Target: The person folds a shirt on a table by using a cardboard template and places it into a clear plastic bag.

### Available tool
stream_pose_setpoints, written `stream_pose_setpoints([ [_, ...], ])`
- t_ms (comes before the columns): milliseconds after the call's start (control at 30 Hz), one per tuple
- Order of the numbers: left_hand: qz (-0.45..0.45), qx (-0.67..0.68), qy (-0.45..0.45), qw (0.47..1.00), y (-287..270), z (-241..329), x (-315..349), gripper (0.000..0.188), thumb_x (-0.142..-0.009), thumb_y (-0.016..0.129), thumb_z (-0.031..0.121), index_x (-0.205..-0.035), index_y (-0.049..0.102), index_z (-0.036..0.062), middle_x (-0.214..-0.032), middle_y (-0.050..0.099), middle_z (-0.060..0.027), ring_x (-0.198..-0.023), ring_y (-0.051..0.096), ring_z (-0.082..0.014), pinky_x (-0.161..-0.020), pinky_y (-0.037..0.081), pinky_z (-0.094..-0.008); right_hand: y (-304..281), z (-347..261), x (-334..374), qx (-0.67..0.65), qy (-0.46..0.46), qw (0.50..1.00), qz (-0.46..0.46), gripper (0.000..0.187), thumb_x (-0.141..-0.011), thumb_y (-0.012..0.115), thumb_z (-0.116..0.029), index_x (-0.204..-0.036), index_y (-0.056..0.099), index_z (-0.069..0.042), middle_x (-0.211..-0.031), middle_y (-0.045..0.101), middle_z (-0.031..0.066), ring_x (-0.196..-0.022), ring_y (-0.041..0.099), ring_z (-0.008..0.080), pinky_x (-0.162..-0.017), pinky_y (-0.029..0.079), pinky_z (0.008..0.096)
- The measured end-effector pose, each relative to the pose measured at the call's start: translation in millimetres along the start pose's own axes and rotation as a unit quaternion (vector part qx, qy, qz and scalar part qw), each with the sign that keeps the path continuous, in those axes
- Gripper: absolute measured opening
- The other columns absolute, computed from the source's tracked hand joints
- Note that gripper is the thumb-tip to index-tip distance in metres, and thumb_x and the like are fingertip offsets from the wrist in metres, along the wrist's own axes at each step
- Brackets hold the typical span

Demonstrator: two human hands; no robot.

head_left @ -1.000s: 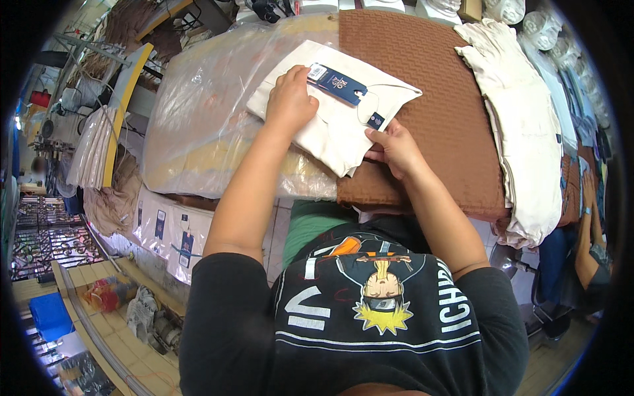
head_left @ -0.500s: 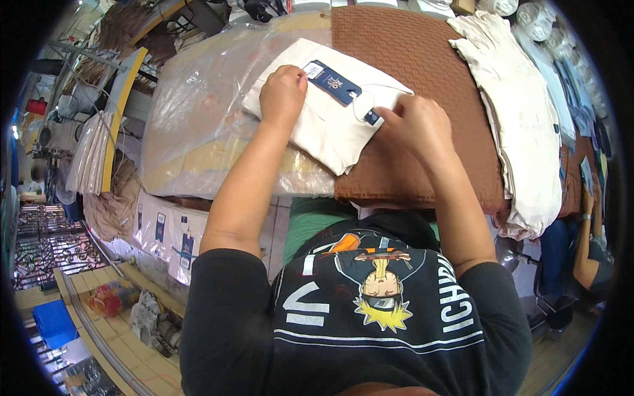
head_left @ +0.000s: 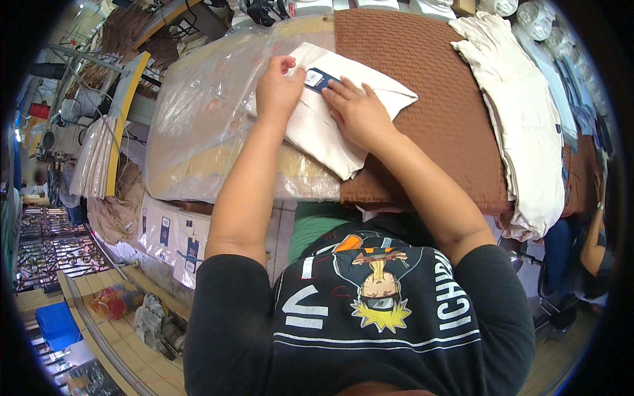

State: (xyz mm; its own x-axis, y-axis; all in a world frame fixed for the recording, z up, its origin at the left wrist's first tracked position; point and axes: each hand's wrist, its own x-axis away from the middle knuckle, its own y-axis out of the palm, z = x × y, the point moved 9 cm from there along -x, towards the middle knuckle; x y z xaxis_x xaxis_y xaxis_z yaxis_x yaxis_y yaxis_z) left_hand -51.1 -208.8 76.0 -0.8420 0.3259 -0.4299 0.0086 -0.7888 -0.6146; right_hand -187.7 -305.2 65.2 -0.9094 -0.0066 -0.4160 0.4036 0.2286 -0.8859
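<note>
Where plastic meets brown cloth, the left hand curls, right hand flat on cream fabric.

Bright, fairly even light fills the middle of the view; the garment reads nearly white, with faint shadows along its folds. White glints streak the plastic. Cooler, bluish light shows through the gate at far left. Fisheye distortion curves the counter and ends in a black rim with blue fringing. At far right, a co-worker's arm looks dim and soft.
</note>
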Motion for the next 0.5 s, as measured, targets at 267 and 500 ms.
stream_pose_setpoints([
  [267,0.030,-0.185,0.102,0.977,11,41,32,0.029,-0.079,0.059,0.015,-0.107,0.060,0.0069,-0.108,0.059,-0.0088,-0.101,0.054,-0.0284,-0.083,0.044,-0.0418,-24,78,94,-0.401,0.402,0.821,0.052,0.052,-0.080,0.069,-0.022,-0.122,0.049,0.001,-0.110,0.059,0.0146,-0.097,0.060,0.0226,-0.079,0.050,0.0355],
  [500,0.056,-0.145,0.085,0.984,-1,40,18,0.017,-0.080,0.057,0.013,-0.094,0.066,0.0084,-0.092,0.063,-0.0079,-0.088,0.059,-0.0284,-0.075,0.048,-0.0403,5,65,118,-0.640,0.487,0.594,-0.004,0.056,-0.083,0.067,-0.027,-0.121,0.043,0.006,-0.105,0.060,0.0146,-0.094,0.061,0.0205,-0.074,0.052,0.0291],
])
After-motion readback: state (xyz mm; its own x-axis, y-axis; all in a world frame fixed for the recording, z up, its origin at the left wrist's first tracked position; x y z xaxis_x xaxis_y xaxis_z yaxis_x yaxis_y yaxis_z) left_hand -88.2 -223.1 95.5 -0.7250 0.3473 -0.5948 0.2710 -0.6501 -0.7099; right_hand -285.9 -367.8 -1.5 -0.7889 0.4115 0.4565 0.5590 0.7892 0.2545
